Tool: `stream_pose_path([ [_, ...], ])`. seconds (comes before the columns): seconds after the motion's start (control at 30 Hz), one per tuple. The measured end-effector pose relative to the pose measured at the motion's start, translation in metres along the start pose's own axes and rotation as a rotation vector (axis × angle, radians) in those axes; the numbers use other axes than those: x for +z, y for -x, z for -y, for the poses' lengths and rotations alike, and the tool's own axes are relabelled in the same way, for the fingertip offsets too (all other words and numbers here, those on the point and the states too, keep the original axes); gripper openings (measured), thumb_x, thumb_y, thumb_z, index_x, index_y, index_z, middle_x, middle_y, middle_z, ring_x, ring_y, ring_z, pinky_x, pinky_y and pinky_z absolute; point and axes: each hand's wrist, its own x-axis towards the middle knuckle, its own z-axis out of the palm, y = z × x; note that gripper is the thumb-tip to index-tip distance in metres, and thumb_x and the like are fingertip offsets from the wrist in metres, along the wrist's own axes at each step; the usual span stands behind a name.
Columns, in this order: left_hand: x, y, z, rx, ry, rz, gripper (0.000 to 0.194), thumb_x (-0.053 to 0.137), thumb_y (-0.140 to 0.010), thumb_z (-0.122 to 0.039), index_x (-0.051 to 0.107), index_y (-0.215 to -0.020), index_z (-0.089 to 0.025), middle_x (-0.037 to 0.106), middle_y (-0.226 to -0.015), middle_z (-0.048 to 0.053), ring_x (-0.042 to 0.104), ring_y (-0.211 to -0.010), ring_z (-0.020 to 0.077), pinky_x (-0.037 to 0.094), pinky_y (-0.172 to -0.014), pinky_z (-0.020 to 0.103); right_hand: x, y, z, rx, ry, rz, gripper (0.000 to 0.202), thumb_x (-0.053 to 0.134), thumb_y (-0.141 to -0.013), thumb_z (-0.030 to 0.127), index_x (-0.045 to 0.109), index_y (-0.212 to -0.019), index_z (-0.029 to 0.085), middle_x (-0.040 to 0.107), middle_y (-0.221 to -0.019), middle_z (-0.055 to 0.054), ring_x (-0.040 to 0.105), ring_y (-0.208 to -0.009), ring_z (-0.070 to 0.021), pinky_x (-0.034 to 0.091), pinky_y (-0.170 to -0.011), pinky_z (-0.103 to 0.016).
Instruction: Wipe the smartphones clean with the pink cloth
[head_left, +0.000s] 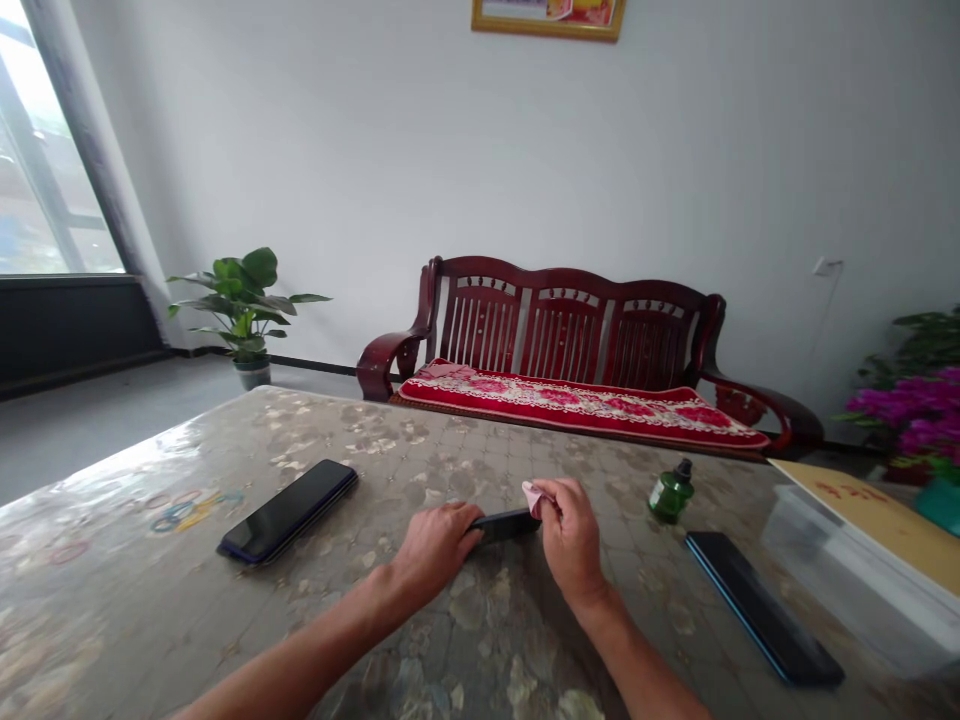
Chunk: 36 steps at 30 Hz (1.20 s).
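A dark, slim phone-like object (504,524) is held on edge between my two hands, just over the table. My left hand (439,540) grips its left end, thumb and fingers closed round it. Between the fingers of my right hand (571,530) is a small pink cloth (534,497), pinched against the object's right end. To the left lies a black phone with a blue edge (291,510), screen up. On the right, another dark phone (763,606) lies flat, and behind it stands a small green bottle (671,492) with a black cap.
A patterned cover lies over the table (360,640), with several coloured rings (187,510) at left. A clear plastic box (840,580) at right has a tan booklet (885,510) on top. Beyond stand a wooden bench (570,330) and a potted plant (247,310).
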Motion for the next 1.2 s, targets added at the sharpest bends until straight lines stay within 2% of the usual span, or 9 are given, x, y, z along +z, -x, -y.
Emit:
stream_pose_path([
  [0.1,0.008,0.003,0.007,0.032,0.087,-0.072,0.015,0.055,-0.092,-0.028,0.068,-0.100,-0.026,0.071,-0.096,0.001,0.066,-0.091,0.0190,0.043,-0.074,0.023,-0.001,0.001,0.005,-0.086,0.093,0.059,0.020,0.046,-0.094,0.017,0.065,-0.096,0.022,0.063,-0.089,-0.004,0.058,-0.084,-0.0178,0.047,-0.078,-0.030],
  [0.27,0.021,0.007,0.014,-0.059,0.312,-0.183,0.015,0.058,-0.089,-0.031,0.071,-0.092,-0.026,0.073,-0.090,-0.001,0.067,-0.084,0.0180,0.043,-0.072,0.023,0.006,0.008,0.016,-0.230,0.139,0.240,0.023,0.046,-0.095,0.014,0.065,-0.105,0.023,0.062,-0.091,-0.004,0.059,-0.085,-0.0168,0.048,-0.075,-0.027],
  [0.43,0.029,0.004,0.020,-0.061,0.436,-0.218,0.013,0.060,-0.086,-0.029,0.072,-0.089,-0.024,0.073,-0.085,-0.001,0.066,-0.080,0.0184,0.043,-0.071,0.023,0.019,0.008,0.035,-0.257,0.159,0.294,0.024,0.045,-0.096,0.013,0.064,-0.104,0.024,0.061,-0.088,-0.004,0.059,-0.084,-0.0170,0.049,-0.076,-0.029],
  [0.57,0.032,0.001,0.022,-0.081,0.418,-0.214,0.012,0.060,-0.085,-0.024,0.069,-0.079,-0.020,0.070,-0.077,-0.001,0.065,-0.073,0.0175,0.041,-0.064,0.022,0.029,0.012,0.049,-0.302,0.136,0.338,0.023,0.044,-0.097,0.014,0.064,-0.104,0.024,0.062,-0.096,-0.005,0.058,-0.089,-0.0178,0.049,-0.080,-0.031],
  [0.67,0.031,0.001,0.022,-0.068,0.440,-0.205,0.013,0.060,-0.086,-0.025,0.070,-0.079,-0.020,0.071,-0.077,-0.001,0.065,-0.073,0.0169,0.041,-0.065,0.022,0.026,0.014,0.046,-0.316,0.154,0.343,0.022,0.044,-0.098,0.015,0.063,-0.105,0.023,0.064,-0.102,-0.006,0.058,-0.094,-0.0191,0.048,-0.083,-0.033],
  [0.77,0.029,0.003,0.023,-0.046,0.494,-0.190,0.012,0.061,-0.086,-0.028,0.072,-0.087,-0.023,0.073,-0.084,-0.002,0.067,-0.080,0.0170,0.043,-0.071,0.021,0.013,0.013,0.029,-0.325,0.219,0.319,0.022,0.044,-0.097,0.014,0.062,-0.105,0.022,0.065,-0.101,-0.006,0.059,-0.093,-0.0192,0.047,-0.084,-0.034],
  [0.93,0.030,0.004,0.023,-0.066,0.479,-0.181,0.011,0.062,-0.085,-0.026,0.073,-0.088,-0.023,0.073,-0.084,-0.002,0.067,-0.081,0.0170,0.043,-0.070,0.020,-0.003,0.010,0.010,-0.316,0.280,0.222,0.024,0.042,-0.096,0.011,0.061,-0.106,0.022,0.066,-0.099,-0.006,0.059,-0.092,-0.0194,0.047,-0.084,-0.036],
  [1.03,0.031,0.003,0.023,-0.065,0.475,-0.186,0.012,0.061,-0.086,-0.027,0.072,-0.088,-0.023,0.073,-0.084,-0.002,0.066,-0.080,0.0170,0.043,-0.069,0.021,0.002,0.013,0.017,-0.321,0.253,0.231,0.024,0.042,-0.095,0.011,0.060,-0.106,0.022,0.065,-0.100,-0.007,0.059,-0.094,-0.0200,0.048,-0.084,-0.036],
  [1.2,0.028,0.001,0.021,-0.075,0.481,-0.183,0.013,0.059,-0.086,-0.025,0.072,-0.087,-0.022,0.072,-0.083,-0.002,0.066,-0.080,0.0168,0.043,-0.070,0.021,0.018,0.015,0.029,-0.291,0.276,0.233,0.016,0.055,-0.089,0.017,0.060,-0.103,0.021,0.064,-0.098,-0.008,0.058,-0.091,-0.0219,0.048,-0.082,-0.038],
])
